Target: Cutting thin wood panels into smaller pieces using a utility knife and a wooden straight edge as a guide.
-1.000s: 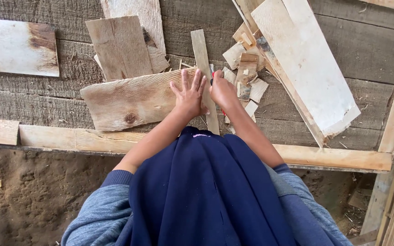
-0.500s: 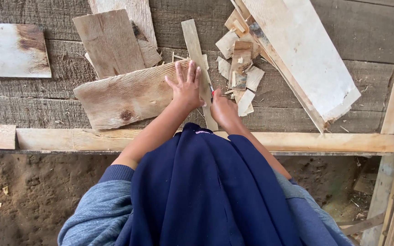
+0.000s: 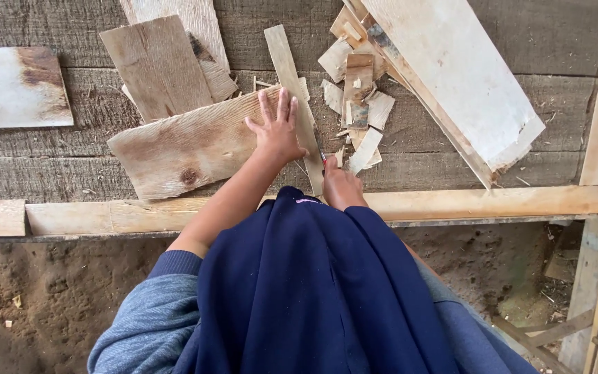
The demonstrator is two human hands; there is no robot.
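The left hand point(image 3: 279, 131) lies flat, fingers spread, on a rough knotted plank point(image 3: 185, 145) and narrow strip point(image 3: 292, 83). At its 4 o'clock, the right hand point(image 3: 340, 185) is fisted around a thin tool, mostly hidden. Pale splintered offcuts point(image 3: 358, 104) lie at 1 o'clock on the weathered board floor point(image 3: 451, 166).

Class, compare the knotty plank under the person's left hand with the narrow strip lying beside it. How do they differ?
The knotty plank is wide and lies slantwise across the boards; the narrow strip is slim and runs nearly lengthwise away from the person. The plank shows a dark knot; the strip shows none. The left hand presses flat on the plank's end, fingers reaching the strip. Both are pale, rough-sawn wood.
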